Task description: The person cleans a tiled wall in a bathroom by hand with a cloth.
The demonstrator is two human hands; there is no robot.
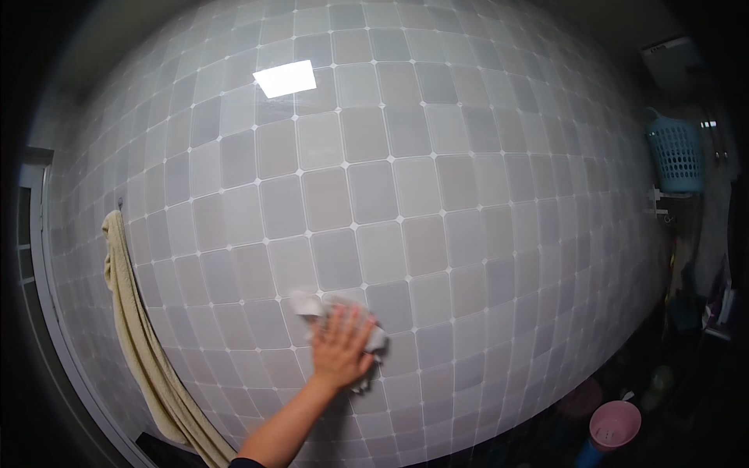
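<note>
My left hand (340,349) is pressed against the tiled wall (374,191), fingers spread over a whitish cloth (376,338). The cloth is crumpled and partly hidden under the fingers. One corner of it sticks out past the fingertips on the left, smeared by motion. My left forearm reaches up from the lower edge, a dark sleeve end just showing at the bottom. My right hand is out of view.
A pale yellow towel (140,335) hangs from a hook at the left, beside a framed door (35,234). At the right, a blue perforated basket (675,152) sits on a shelf. Below it, a pink basin (615,425) stands low near the floor.
</note>
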